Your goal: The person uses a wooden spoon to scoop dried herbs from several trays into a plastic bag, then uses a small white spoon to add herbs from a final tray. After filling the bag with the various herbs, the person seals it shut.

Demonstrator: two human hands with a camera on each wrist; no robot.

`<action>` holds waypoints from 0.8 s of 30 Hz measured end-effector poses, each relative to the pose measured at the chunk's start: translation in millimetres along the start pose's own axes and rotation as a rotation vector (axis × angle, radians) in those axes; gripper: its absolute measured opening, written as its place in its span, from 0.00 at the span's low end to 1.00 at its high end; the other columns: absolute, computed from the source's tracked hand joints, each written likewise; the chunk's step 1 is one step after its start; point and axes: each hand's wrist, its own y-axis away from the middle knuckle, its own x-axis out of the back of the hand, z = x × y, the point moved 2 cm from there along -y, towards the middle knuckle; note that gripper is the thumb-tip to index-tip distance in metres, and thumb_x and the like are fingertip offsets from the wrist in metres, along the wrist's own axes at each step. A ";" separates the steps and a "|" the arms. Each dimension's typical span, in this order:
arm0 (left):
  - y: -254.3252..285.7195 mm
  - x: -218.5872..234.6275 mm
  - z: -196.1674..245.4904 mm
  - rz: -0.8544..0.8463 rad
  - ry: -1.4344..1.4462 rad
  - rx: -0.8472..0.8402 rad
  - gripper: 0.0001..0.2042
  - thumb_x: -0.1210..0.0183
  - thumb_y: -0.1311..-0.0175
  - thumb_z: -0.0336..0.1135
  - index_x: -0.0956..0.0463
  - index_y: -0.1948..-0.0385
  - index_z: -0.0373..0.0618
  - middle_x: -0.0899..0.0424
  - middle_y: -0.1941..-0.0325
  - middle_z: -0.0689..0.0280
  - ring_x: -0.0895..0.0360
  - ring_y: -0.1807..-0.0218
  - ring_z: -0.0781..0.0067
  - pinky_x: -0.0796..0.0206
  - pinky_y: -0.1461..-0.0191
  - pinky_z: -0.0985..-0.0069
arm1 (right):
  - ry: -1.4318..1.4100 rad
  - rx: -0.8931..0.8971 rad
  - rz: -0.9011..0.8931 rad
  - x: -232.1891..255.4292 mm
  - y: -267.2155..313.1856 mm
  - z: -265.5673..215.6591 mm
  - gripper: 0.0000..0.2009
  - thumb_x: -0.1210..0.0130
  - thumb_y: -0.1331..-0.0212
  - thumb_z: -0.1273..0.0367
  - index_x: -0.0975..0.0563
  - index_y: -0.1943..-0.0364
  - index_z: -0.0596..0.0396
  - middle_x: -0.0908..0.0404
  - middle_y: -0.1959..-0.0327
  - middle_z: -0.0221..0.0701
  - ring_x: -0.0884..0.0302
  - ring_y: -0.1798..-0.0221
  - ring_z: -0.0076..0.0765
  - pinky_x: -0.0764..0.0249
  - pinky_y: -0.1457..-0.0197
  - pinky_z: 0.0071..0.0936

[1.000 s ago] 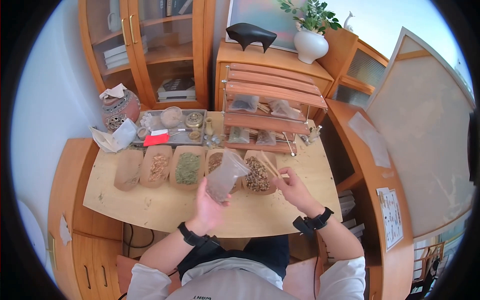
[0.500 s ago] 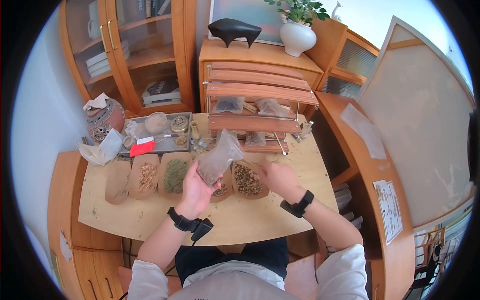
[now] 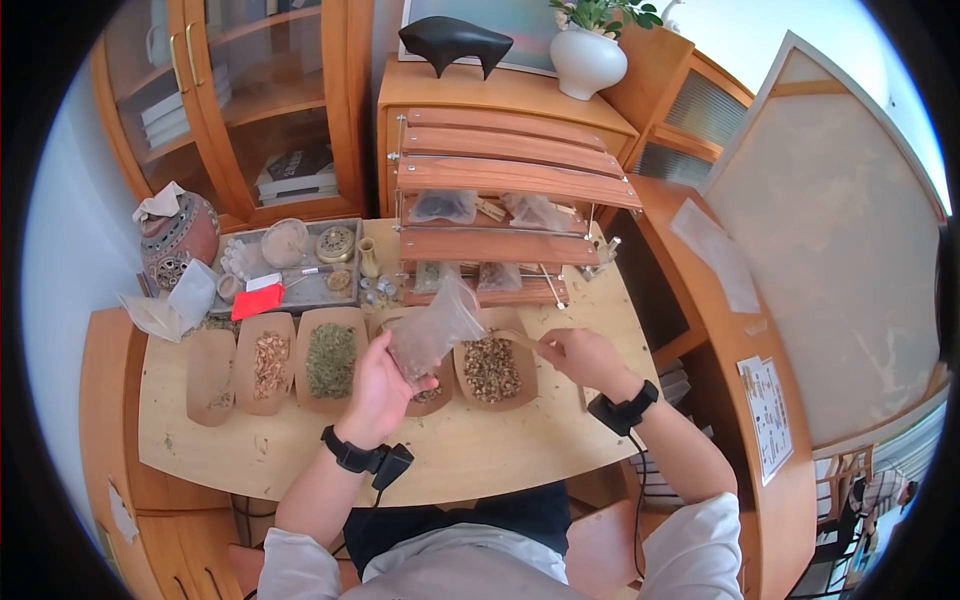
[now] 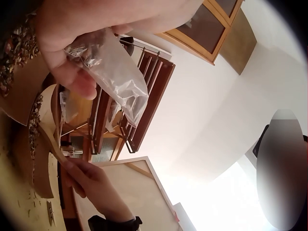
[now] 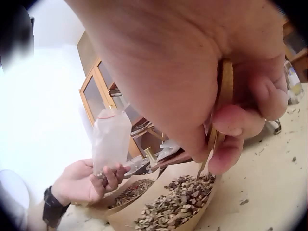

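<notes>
Plainly, left hand (image 3: 375,393) grips unlabelled bag (image 3: 432,330).

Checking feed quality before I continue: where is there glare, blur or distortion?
Head view: sharp but fisheye-bent with a black border. Left wrist view: washed out by bright backlight; the clear plastic bag stays readable. Right wrist view: right hand fills it, blurred; brown paper tray of bark chips is sharper.

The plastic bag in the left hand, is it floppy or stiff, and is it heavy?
Probably floppy: the plastic bag is thin, clear and crinkled, and its top sags above the left hand. Likely light too, since only a little dried material sits at its bottom. It might slip, being smooth film pinched by the fingers.
</notes>
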 end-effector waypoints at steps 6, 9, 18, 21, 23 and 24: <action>1.9 8.5 -4.2 0.005 0.006 0.007 0.22 0.63 0.24 0.51 0.35 0.41 0.47 0.21 0.48 0.62 0.22 0.57 0.66 0.28 0.60 0.68 | -0.248 -0.073 -0.120 7.6 17.2 8.0 0.16 0.44 0.36 0.58 0.16 0.61 0.58 0.18 0.77 0.38 0.19 0.73 0.38 0.25 0.65 0.33; 1.6 9.0 -7.1 0.026 0.002 0.012 0.22 0.63 0.24 0.51 0.35 0.41 0.47 0.21 0.49 0.63 0.22 0.57 0.66 0.28 0.60 0.68 | -0.271 -0.187 -0.211 7.0 21.2 16.5 0.17 0.44 0.36 0.59 0.16 0.62 0.61 0.19 0.79 0.37 0.22 0.75 0.34 0.27 0.66 0.31; 0.9 10.2 -7.3 0.025 -0.025 0.002 0.22 0.64 0.24 0.51 0.34 0.41 0.47 0.21 0.49 0.63 0.22 0.57 0.66 0.28 0.59 0.68 | -0.370 -0.167 -0.263 -12.1 14.0 -20.1 0.19 0.45 0.36 0.57 0.17 0.63 0.63 0.18 0.75 0.41 0.21 0.72 0.37 0.25 0.63 0.33; 0.8 10.0 -7.7 0.014 -0.028 -0.002 0.22 0.64 0.24 0.52 0.34 0.41 0.47 0.21 0.49 0.63 0.22 0.57 0.66 0.29 0.59 0.68 | -0.206 -0.062 -0.144 -25.6 15.2 -26.5 0.19 0.45 0.37 0.56 0.17 0.62 0.60 0.16 0.71 0.44 0.17 0.66 0.46 0.24 0.58 0.37; 0.8 10.3 -6.9 0.015 -0.030 -0.008 0.22 0.64 0.24 0.52 0.34 0.41 0.47 0.21 0.48 0.63 0.22 0.57 0.67 0.29 0.59 0.68 | -0.205 -0.036 -0.080 -27.6 21.3 -27.8 0.18 0.45 0.36 0.56 0.16 0.61 0.58 0.15 0.68 0.44 0.17 0.63 0.50 0.23 0.57 0.39; 0.9 10.5 -6.3 0.019 -0.030 -0.012 0.22 0.64 0.24 0.52 0.34 0.41 0.47 0.21 0.48 0.63 0.22 0.57 0.67 0.29 0.59 0.68 | -0.204 -0.023 -0.051 -27.9 22.2 -28.5 0.18 0.45 0.36 0.56 0.16 0.60 0.57 0.15 0.66 0.44 0.17 0.62 0.51 0.23 0.56 0.40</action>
